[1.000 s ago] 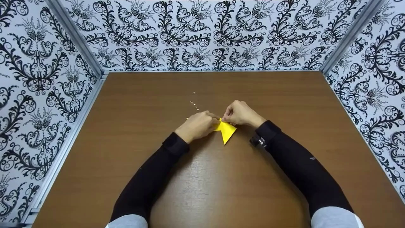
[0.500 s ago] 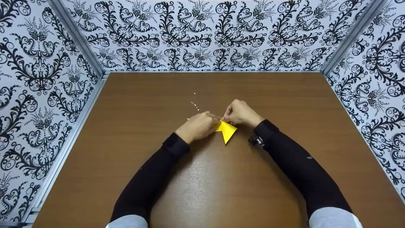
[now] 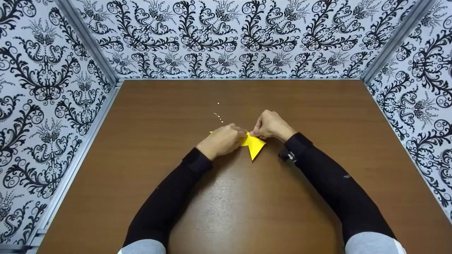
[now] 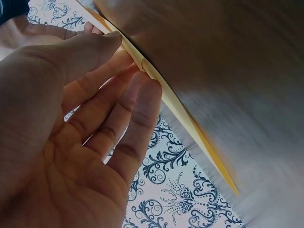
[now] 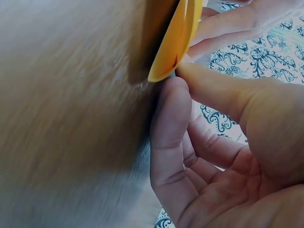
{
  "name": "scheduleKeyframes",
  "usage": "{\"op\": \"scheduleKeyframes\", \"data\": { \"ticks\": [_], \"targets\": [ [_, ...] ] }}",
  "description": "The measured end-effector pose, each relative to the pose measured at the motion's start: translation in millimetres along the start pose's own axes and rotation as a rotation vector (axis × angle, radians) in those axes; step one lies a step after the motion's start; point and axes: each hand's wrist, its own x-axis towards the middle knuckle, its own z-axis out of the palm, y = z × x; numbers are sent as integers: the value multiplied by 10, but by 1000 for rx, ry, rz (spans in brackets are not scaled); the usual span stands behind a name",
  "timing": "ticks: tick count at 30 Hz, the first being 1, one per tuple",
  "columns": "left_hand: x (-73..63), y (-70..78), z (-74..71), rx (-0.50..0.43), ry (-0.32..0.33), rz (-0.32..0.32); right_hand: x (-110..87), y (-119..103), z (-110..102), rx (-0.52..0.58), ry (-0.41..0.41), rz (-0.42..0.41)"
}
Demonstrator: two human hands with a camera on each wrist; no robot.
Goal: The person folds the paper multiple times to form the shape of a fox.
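A folded piece of yellow paper [image 3: 256, 146] lies on the brown table, its pointed flap toward the person. The left hand [image 3: 223, 141] covers its left part, and only a small tip shows beyond that hand. In the left wrist view the thumb [image 4: 102, 45] and nearly straight fingers [image 4: 145, 104] press along the paper's edge [image 4: 185, 118] against the tabletop. At the paper's upper right edge, the right hand [image 3: 270, 125] pinches with thumb and index finger. The right wrist view has those fingertips [image 5: 175, 99] at the paper's rounded-looking edge [image 5: 178, 42], the other fingers curled.
Small white specks [image 3: 219, 116] lie on the wooden table [image 3: 159, 113] just beyond the left hand. Walls with black scroll patterns [image 3: 212, 38] and metal frame posts [image 3: 88, 42] enclose the left, back and right sides.
The right hand has shifted very slightly at the paper's edge. The left hand and the paper stay in place; the whole head view has drifted a little.
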Motion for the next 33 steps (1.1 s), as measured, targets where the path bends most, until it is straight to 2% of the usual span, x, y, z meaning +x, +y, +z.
{"op": "scheduleKeyframes", "data": {
  "ticks": [11,24,33],
  "targets": [
    [14,32,-16,11,-33,-63,-178,105,-18,2,7,-14],
    [-7,41,-19,24,-53,-82,-492,297,-13,-19,42,-20],
    [11,28,1,37,-61,-96,-537,334,-5,-20,68,-1]
  ]
}}
